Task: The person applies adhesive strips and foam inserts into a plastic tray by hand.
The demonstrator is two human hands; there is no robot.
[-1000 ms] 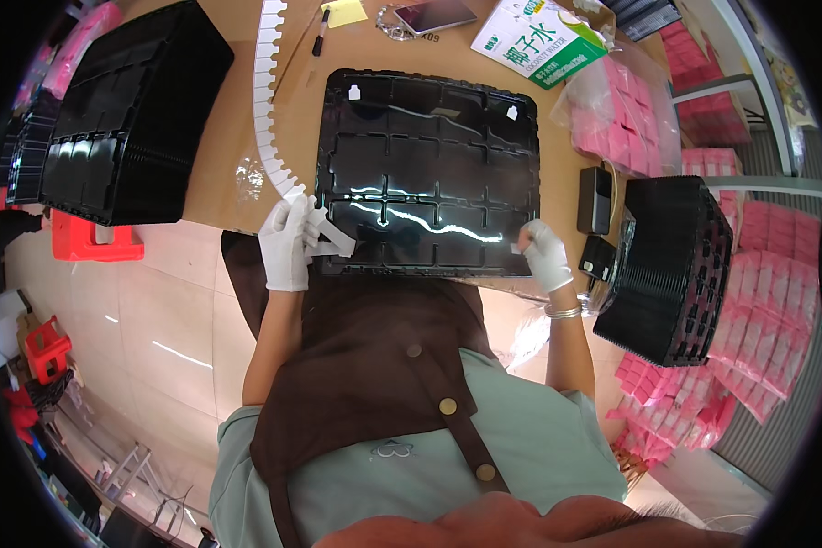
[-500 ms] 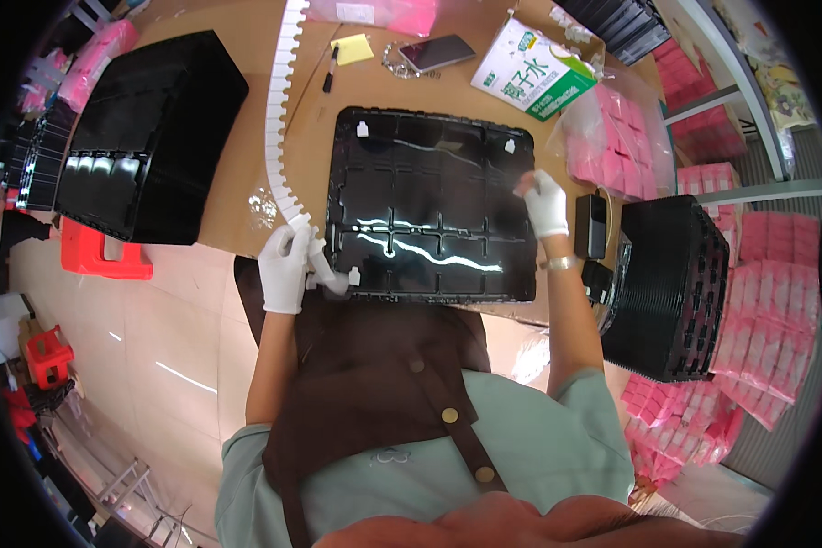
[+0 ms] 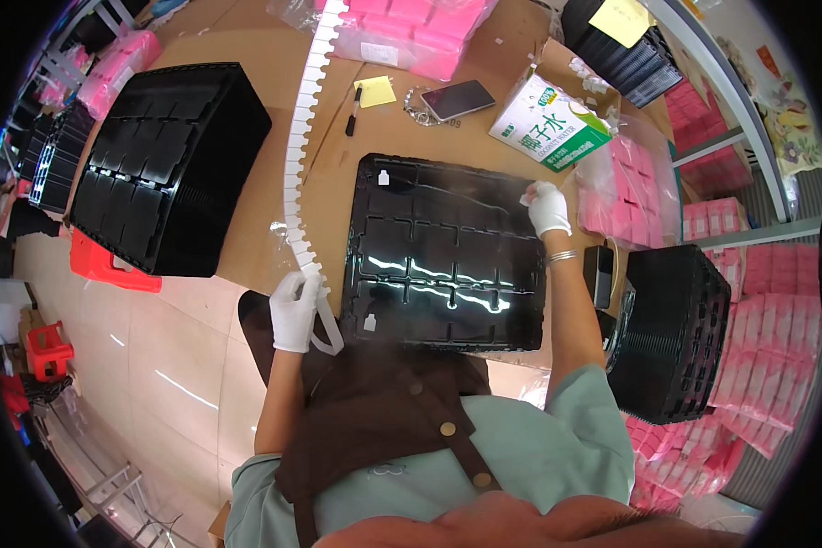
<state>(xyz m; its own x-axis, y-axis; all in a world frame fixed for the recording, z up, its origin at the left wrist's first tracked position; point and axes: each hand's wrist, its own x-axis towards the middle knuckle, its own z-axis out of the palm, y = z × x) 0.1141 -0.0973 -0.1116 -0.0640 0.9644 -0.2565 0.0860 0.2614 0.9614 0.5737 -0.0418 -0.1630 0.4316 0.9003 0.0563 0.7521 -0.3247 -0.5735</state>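
My left hand [image 3: 293,312], in a white glove, is closed around the lower end of a long white label strip [image 3: 302,155] with a notched edge. A loose loop of the strip's backing hangs beside it. In front of me lies a shiny black plastic tray [image 3: 443,247] with moulded compartments. White labels stick to its far left corner [image 3: 384,177] and near left corner [image 3: 370,321]. At the far right corner my gloved right hand [image 3: 548,210], fingers curled together, touches a small white label [image 3: 526,197]. Whether that label still adheres to the tray is hidden.
Stacked black trays stand at left [image 3: 164,164] and right [image 3: 671,333]. Beyond the tray lie a marker [image 3: 353,114], yellow notes [image 3: 376,90], a bracelet [image 3: 417,110], a phone [image 3: 458,101], a white-green carton [image 3: 550,123] and bagged pink packs [image 3: 623,187].
The whole view has shifted, with the table lower in it. My right hand has moved up the tray's right edge to the far corner label. My left hand stays on the strip.
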